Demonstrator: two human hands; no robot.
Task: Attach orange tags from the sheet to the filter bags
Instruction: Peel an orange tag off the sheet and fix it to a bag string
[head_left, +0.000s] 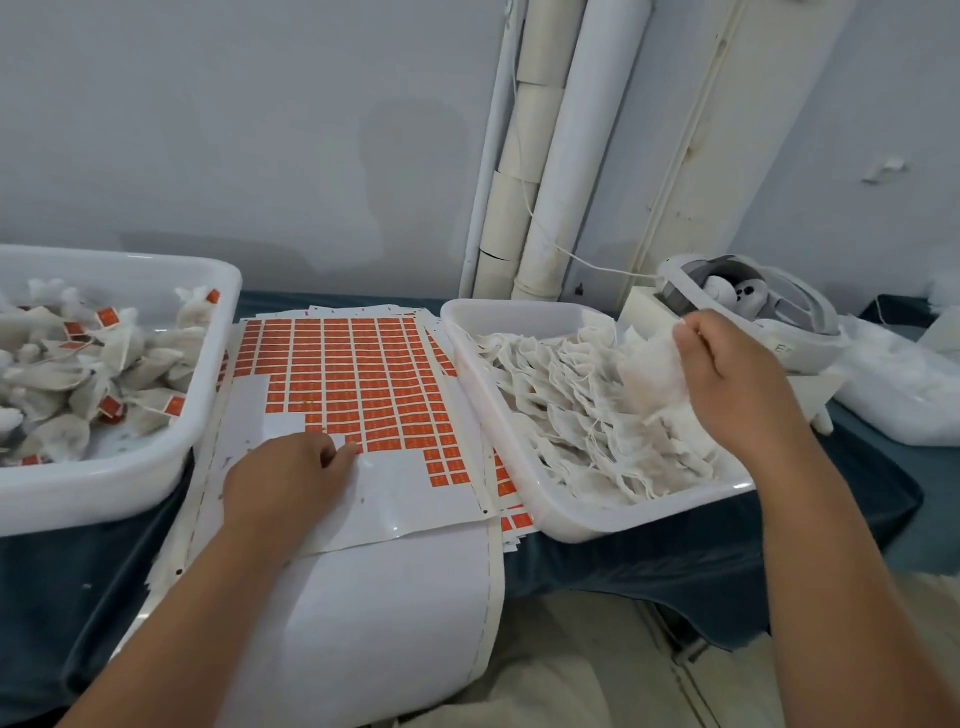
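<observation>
Head view showed two white tubs (130, 488) with one tag sheet (363, 374) between them. Left hand (291, 478) lay on it, fingertips pinching one orange tag (354, 446) — right hand (727, 379) gripped one filter bag (649, 379) above the right tub (519, 312).

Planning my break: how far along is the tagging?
Done: tagged bags heap in the left tub; near rows of the sheet are peeled bare. In hand: left hand pinches an orange tag, right hand grips an untagged filter bag. Left: most tags, a full right tub.
</observation>
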